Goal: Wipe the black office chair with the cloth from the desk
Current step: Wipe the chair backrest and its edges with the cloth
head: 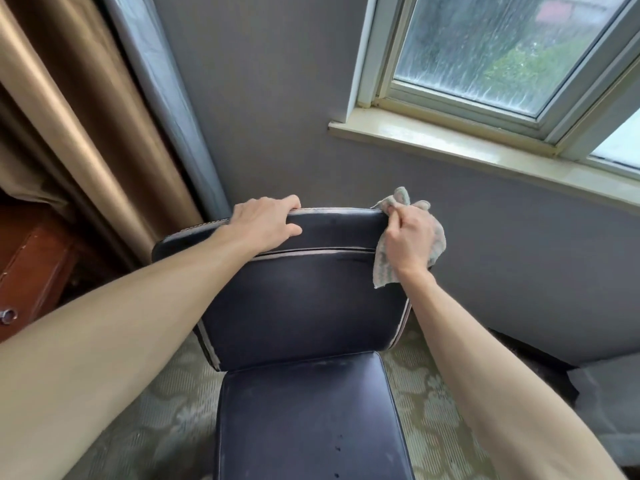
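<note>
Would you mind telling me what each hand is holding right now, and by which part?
The left hand grips the black leather office chair by its backrest's top edge; the right hand holds the pale striped cloth bunched at its middle.

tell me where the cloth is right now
Head view, right of centre: the right hand grips the cloth against the chair back, at its top right corner, below the window sill.

Black leather-look office chair with pale piping (304, 306), upright, backrest facing camera, dusty seat below. Crumpled pale striped cloth (433, 237) bunched against backrest's top right corner, one end sticking above the top edge, the other hanging down.
</note>
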`<state>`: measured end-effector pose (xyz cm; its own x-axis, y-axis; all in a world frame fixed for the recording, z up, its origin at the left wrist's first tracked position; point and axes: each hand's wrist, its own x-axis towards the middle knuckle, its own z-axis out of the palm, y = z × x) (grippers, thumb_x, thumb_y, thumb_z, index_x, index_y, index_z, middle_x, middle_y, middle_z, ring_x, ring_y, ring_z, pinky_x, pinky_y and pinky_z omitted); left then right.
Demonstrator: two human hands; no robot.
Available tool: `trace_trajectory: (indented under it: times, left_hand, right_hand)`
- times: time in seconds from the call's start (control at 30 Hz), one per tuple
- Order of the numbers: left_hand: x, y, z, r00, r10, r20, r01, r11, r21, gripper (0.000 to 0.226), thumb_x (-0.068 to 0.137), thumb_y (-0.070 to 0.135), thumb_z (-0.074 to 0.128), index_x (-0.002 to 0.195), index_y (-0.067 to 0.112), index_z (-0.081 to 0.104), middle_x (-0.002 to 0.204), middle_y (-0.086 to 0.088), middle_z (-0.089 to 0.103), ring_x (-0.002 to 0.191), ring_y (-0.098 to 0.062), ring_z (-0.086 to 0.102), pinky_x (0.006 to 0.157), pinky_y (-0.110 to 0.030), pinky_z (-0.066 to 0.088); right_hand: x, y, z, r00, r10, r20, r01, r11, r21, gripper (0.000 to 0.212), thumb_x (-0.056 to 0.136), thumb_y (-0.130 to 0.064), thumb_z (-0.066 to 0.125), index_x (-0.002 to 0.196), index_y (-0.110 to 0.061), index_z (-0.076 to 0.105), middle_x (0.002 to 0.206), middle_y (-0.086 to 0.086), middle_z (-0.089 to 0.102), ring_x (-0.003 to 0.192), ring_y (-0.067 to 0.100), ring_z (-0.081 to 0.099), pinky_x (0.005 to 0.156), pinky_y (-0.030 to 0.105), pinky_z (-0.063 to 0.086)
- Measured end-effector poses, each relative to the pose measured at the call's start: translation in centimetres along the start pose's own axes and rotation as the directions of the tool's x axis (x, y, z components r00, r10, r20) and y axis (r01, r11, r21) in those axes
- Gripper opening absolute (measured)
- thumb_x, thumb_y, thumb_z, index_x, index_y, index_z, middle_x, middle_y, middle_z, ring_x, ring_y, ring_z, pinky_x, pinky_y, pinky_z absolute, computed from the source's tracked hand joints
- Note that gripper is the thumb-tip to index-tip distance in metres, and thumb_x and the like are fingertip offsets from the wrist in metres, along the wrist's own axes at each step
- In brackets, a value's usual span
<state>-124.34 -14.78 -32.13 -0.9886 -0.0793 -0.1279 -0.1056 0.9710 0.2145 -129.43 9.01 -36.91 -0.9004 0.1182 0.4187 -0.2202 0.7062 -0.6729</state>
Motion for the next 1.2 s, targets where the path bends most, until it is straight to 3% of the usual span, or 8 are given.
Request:
trace_trajectory:
  times: [0.13, 0.27, 0.4, 0.6, 0.77, 0.87, 1.07, 1.2]
  left_hand:
    - [-0.4, 0.3, 1.3, 0.997, 0.0, -0.075, 0.004, 0.999, 0.051, 0.035, 0.095, 0.047, 0.05, 0.126, 0.031, 0.047, 0.116, -0.003, 0.062, 0.106, -0.033, 0.056, 0.084, -0.043, 0.036]
    - [-1.1, -0.3, 1.6, 0.99, 0.012, -0.143, -0.004, 0.999, 0.054, 0.039, 0.095, 0.049, 0.049, 0.131, 0.032, 0.046, 0.116, -0.005, 0.061, 0.109, -0.032, 0.056, 0.087, -0.045, 0.037]
    - [-2.3, -2.4, 2.4, 0.963, 0.099, -0.25, -0.064, 0.988, 0.143, 0.053, 0.094, 0.053, 0.047, 0.143, 0.035, 0.037, 0.125, 0.002, 0.056, 0.119, -0.024, 0.049, 0.093, -0.046, 0.038]
    - [-3.2, -4.1, 2.6, 0.97, 0.037, -0.241, -0.008, 0.993, 0.12, 0.059, 0.09, 0.057, 0.051, 0.142, 0.032, 0.038, 0.118, 0.001, 0.058, 0.11, -0.027, 0.055, 0.086, -0.043, 0.042]
    - [-3.2, -3.5, 2.4, 0.964, -0.003, -0.265, 0.034, 0.993, 0.113, 0.047, 0.086, 0.06, 0.051, 0.122, 0.03, 0.049, 0.1, 0.0, 0.061, 0.098, -0.03, 0.06, 0.074, -0.04, 0.039]
    - [-3.2, -3.9, 2.5, 0.957, 0.013, -0.291, 0.027, 0.991, 0.131, 0.046, 0.087, 0.059, 0.051, 0.122, 0.031, 0.048, 0.097, 0.0, 0.061, 0.094, -0.03, 0.061, 0.069, -0.037, 0.034]
    - [-3.0, -3.4, 2.6, 0.957, 0.0, -0.289, 0.036, 0.993, 0.116, 0.047, 0.086, 0.057, 0.052, 0.125, 0.031, 0.049, 0.094, 0.001, 0.059, 0.092, -0.028, 0.06, 0.07, -0.036, 0.032]
    - [-2.9, -3.3, 2.7, 0.959, -0.022, -0.281, 0.055, 0.992, 0.109, 0.046, 0.084, 0.056, 0.054, 0.121, 0.03, 0.049, 0.097, -0.001, 0.06, 0.096, -0.03, 0.059, 0.074, -0.039, 0.035]
  right_hand:
    - [-2.5, -5.4, 3.7, 0.983, -0.172, 0.068, 0.172, 0.985, 0.005, 0.021, 0.087, -0.007, 0.057, 0.094, -0.014, 0.076, 0.087, 0.009, 0.072, 0.09, 0.029, 0.06, 0.096, 0.036, 0.03]
    - [-3.8, -7.7, 5.2, 0.975, -0.204, 0.088, 0.203, 0.979, 0.017, 0.017, 0.092, -0.007, 0.056, 0.092, -0.008, 0.073, 0.086, 0.006, 0.07, 0.096, 0.028, 0.061, 0.106, 0.043, 0.033]
    - [-3.3, -6.1, 3.9, 0.951, -0.29, 0.105, 0.293, 0.956, -0.017, 0.016, 0.094, -0.013, 0.057, 0.094, -0.01, 0.073, 0.089, 0.003, 0.07, 0.095, 0.027, 0.061, 0.1, 0.045, 0.04]
    - [-3.8, -7.1, 4.8, 0.981, -0.187, 0.048, 0.189, 0.981, -0.044, 0.02, 0.094, -0.011, 0.055, 0.099, -0.009, 0.075, 0.093, 0.004, 0.071, 0.098, 0.024, 0.059, 0.109, 0.041, 0.032]
    - [-5.5, -10.2, 6.8, 0.957, -0.28, 0.08, 0.284, 0.958, -0.044, 0.017, 0.092, -0.01, 0.057, 0.09, -0.011, 0.074, 0.086, 0.003, 0.07, 0.093, 0.025, 0.061, 0.102, 0.042, 0.038]
    - [-5.0, -9.6, 5.9, 0.943, -0.316, 0.102, 0.323, 0.945, -0.059, 0.018, 0.092, -0.013, 0.057, 0.091, -0.015, 0.074, 0.087, 0.001, 0.07, 0.092, 0.023, 0.062, 0.098, 0.038, 0.039]
    - [-2.8, -6.0, 3.3, 0.985, -0.156, 0.069, 0.162, 0.982, -0.096, 0.024, 0.093, -0.013, 0.054, 0.105, -0.015, 0.074, 0.097, 0.004, 0.072, 0.098, 0.026, 0.062, 0.102, 0.037, 0.037]
    - [-4.4, -8.7, 5.2, 0.968, -0.249, 0.042, 0.252, 0.964, -0.08, 0.018, 0.085, -0.005, 0.06, 0.089, -0.013, 0.075, 0.08, 0.007, 0.07, 0.082, 0.029, 0.062, 0.091, 0.039, 0.041]
